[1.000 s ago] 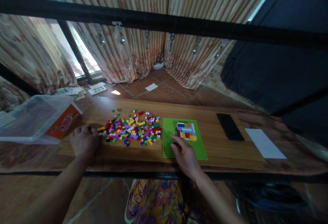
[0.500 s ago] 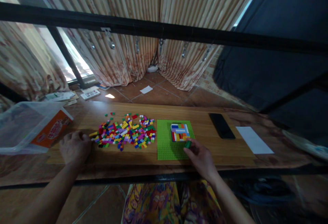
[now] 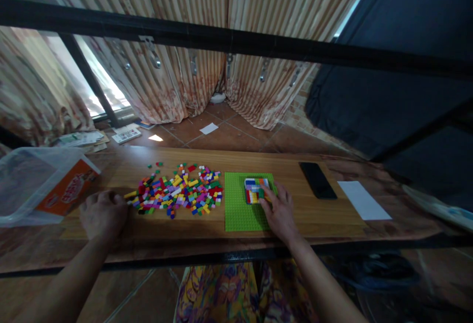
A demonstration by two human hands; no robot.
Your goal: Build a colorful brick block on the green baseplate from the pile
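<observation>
A green baseplate (image 3: 240, 205) lies on the wooden table (image 3: 325, 214). On it stands a small flat build of mixed-colour bricks (image 3: 253, 188). My right hand (image 3: 279, 209) rests on the plate's right side, its fingertips pinching a small green brick (image 3: 261, 193) against the near right part of the build. To the left of the plate lies a loose pile of coloured bricks (image 3: 177, 190). My left hand (image 3: 103, 213) lies on the table at the pile's left edge, fingers curled under, with nothing visible in it.
A clear plastic tub with an orange label (image 3: 40, 185) lies tipped at the far left. A black phone (image 3: 317, 180) and a white sheet of paper (image 3: 364, 200) lie right of the plate. A black bar (image 3: 236, 42) crosses overhead; curtains hang behind.
My right hand picked up a green brick from the plate's near left, carried it right, then moved it up onto the build. My left hand stayed beside the pile.
</observation>
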